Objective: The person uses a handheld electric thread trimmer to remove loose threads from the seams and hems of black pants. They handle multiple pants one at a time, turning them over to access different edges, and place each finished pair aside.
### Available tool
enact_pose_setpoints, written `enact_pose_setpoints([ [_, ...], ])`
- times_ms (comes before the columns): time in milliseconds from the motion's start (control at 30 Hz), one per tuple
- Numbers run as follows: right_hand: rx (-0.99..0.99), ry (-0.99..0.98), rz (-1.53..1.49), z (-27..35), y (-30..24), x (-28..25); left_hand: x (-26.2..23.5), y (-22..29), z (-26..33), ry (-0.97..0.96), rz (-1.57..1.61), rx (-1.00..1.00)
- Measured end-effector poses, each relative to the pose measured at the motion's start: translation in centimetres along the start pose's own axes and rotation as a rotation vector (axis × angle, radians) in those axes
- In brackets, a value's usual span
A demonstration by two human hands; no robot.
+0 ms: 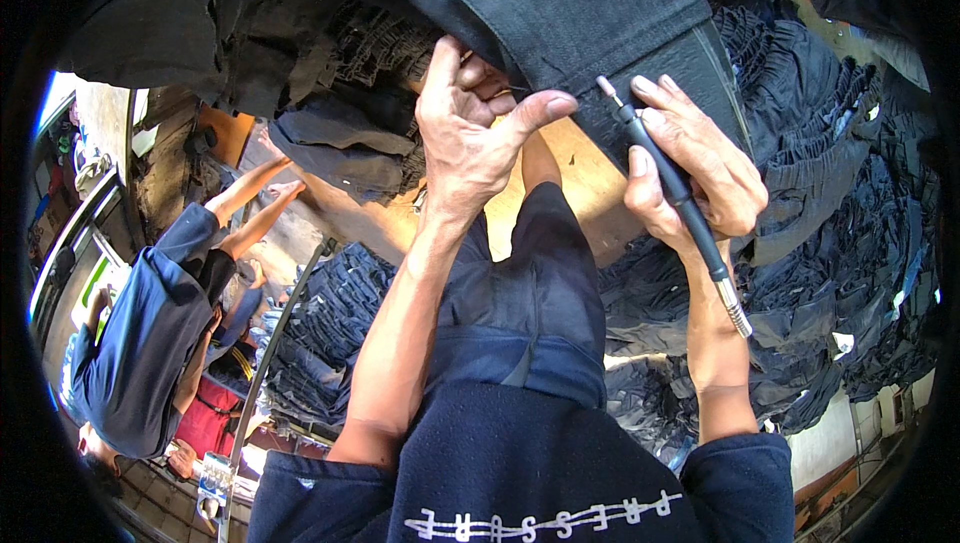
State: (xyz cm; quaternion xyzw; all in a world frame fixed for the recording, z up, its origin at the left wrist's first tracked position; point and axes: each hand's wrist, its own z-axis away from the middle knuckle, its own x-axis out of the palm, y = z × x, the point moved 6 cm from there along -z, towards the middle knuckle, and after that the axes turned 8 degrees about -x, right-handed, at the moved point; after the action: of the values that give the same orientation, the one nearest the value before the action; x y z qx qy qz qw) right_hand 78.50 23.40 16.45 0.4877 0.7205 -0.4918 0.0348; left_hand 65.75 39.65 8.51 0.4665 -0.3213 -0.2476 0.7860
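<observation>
A dark denim garment (600,8) spreads across the top, its stitched hem towards me. At its left edge is my left hand (465,133), fingers curled against the cloth and thumb stretched out along the hem. Part of what those fingers grip is hidden. My right hand (700,168) is closed around a black pen-shaped rotary grinding tool (677,193). A small pinkish tip (606,86) on the tool points at the denim near the hem. A metal spring collar (733,307) forms the tool's lower end.
Heaps of dark garments (840,203) fill the right side. More dark cloth (230,33) hangs at upper left, and a folded stack (330,313) lies left of my legs. Another person (150,333) sits at the far left, beyond a thin metal bar (265,373).
</observation>
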Motion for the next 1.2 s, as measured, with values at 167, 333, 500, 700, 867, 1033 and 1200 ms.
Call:
enact_pose_setpoints([
  [167,0.040,0.009,0.012,0.0,0.1,-0.2,0.1,0.0,0.1,0.012,0.000,-0.009],
  [333,0.057,0.021,0.023,0.2,0.3,-0.3,0.1,0.0,0.0,0.001,-0.006,0.007],
  [500,0.068,0.028,0.047,0.5,0.4,-0.6,0.0,-0.1,0.0,0.003,-0.053,-0.002],
  [700,0.080,0.105,0.076,0.9,0.9,-0.7,0.0,-0.4,0.0,0.010,0.016,0.002],
  [867,0.060,0.076,0.063,0.6,0.7,-0.7,0.0,-0.2,-0.1,0.009,0.000,0.008],
  [1033,0.069,0.020,0.038,0.3,0.3,-0.5,0.1,-0.6,0.1,0.042,0.075,-0.028],
  [1200,0.018,0.010,0.004,0.1,0.2,-0.2,-0.4,-1.0,0.3,0.092,0.095,-0.001],
])
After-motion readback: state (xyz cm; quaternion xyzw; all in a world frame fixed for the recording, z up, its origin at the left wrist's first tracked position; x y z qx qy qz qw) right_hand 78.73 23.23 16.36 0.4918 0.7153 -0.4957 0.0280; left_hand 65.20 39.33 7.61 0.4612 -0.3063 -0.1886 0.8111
